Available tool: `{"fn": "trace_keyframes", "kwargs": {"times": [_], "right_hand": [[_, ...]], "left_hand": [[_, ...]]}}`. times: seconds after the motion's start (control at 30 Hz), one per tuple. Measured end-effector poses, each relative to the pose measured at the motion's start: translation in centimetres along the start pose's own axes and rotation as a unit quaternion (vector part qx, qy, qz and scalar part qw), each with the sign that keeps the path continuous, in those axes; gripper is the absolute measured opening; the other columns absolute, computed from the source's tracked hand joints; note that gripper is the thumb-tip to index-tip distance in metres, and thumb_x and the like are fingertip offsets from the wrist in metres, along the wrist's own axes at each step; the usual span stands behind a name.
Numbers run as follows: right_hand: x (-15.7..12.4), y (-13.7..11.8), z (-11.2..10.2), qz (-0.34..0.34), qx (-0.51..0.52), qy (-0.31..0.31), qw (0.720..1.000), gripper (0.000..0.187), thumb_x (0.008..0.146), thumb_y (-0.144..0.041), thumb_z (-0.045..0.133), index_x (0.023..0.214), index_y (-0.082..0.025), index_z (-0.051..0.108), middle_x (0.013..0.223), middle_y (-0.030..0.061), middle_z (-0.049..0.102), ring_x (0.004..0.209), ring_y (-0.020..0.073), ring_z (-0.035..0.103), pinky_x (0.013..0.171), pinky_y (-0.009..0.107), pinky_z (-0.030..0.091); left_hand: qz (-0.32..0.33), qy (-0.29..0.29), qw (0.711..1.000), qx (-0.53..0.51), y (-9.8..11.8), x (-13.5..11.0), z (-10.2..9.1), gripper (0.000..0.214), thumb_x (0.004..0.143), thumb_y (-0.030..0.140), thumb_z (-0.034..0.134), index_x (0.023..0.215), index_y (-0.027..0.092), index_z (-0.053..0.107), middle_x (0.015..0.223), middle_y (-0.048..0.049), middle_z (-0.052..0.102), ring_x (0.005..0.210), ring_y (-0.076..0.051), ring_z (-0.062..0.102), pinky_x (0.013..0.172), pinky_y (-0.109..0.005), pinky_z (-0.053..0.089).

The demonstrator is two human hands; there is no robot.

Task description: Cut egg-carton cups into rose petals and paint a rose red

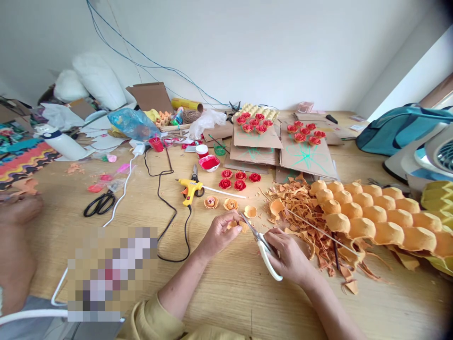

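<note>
My left hand (220,232) pinches a small orange piece of egg carton (242,226) just above the wooden table (226,288). My right hand (288,255) grips white-handled scissors (262,248), whose blades reach into that piece. Two finished orange paper roses (221,203) and a loose orange cup (250,211) lie just beyond my left hand. An orange egg tray (375,219) lies to the right, with a heap of orange scraps (300,208) beside it.
A yellow glue gun (189,189) with a black cord, black scissors (101,204), red painted roses (239,179), a bowl of red paint (209,163) and cardboard sheets (304,153) with more red roses fill the far table. Another person's arm (16,245) is at the left edge. A blue bag (399,127) sits far right.
</note>
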State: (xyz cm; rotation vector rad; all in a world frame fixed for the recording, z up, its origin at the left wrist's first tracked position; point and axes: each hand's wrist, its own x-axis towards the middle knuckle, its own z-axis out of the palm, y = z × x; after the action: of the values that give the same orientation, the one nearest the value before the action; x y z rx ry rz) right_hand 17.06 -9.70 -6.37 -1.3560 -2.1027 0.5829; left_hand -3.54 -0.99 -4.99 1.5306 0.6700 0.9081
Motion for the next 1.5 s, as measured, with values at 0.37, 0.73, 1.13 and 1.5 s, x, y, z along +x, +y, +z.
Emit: {"fn": "trace_keyframes", "kwargs": {"times": [0.37,0.73,1.13,1.5], "right_hand": [[-0.2,0.7,-0.1,0.122,0.197,0.11,0.967,0.018,0.093,-0.038,0.057,0.087,-0.021,0.059,0.075,0.0,0.057,0.07,0.0163,0.051,0.065,0.028,0.041],[0.0,-0.2,0.4,0.147,0.316,0.081,0.934,0.027,0.086,-0.041,0.07,0.098,-0.023,0.054,0.086,0.0016,0.059,0.079,0.0187,0.056,0.072,0.031,0.049],[0.5,-0.5,0.7,0.143,0.382,0.174,0.896,0.034,0.083,-0.048,0.071,0.101,-0.025,0.053,0.084,0.0004,0.058,0.067,0.0147,0.051,0.058,0.026,0.046],[0.6,-1.1,2.2,0.139,0.305,0.215,0.917,0.027,0.089,-0.043,0.065,0.102,-0.024,0.05,0.089,0.0019,0.055,0.076,0.0167,0.053,0.067,0.028,0.047]], "left_hand": [[-0.045,-0.063,0.997,-0.001,-0.8,-0.3,0.6,0.017,0.079,0.021,0.065,0.096,0.017,0.064,0.093,-0.0029,0.063,0.089,-0.016,0.057,0.084,-0.027,0.043],[-0.076,-0.104,0.992,0.012,-0.6,-0.9,2.1,0.028,0.079,0.024,0.072,0.101,0.019,0.057,0.096,-0.0036,0.059,0.091,-0.016,0.057,0.081,-0.028,0.044],[-0.128,-0.113,0.962,-0.213,-1.5,-1.0,3.3,0.065,0.07,0.02,0.082,0.128,0.026,0.053,0.108,-0.0042,0.063,0.095,-0.016,0.061,0.084,-0.027,0.048],[-0.149,0.001,0.948,-0.281,-1.4,-0.8,3.8,0.057,0.067,0.023,0.085,0.118,0.023,0.059,0.105,-0.004,0.069,0.098,-0.019,0.066,0.094,-0.033,0.047]]}}
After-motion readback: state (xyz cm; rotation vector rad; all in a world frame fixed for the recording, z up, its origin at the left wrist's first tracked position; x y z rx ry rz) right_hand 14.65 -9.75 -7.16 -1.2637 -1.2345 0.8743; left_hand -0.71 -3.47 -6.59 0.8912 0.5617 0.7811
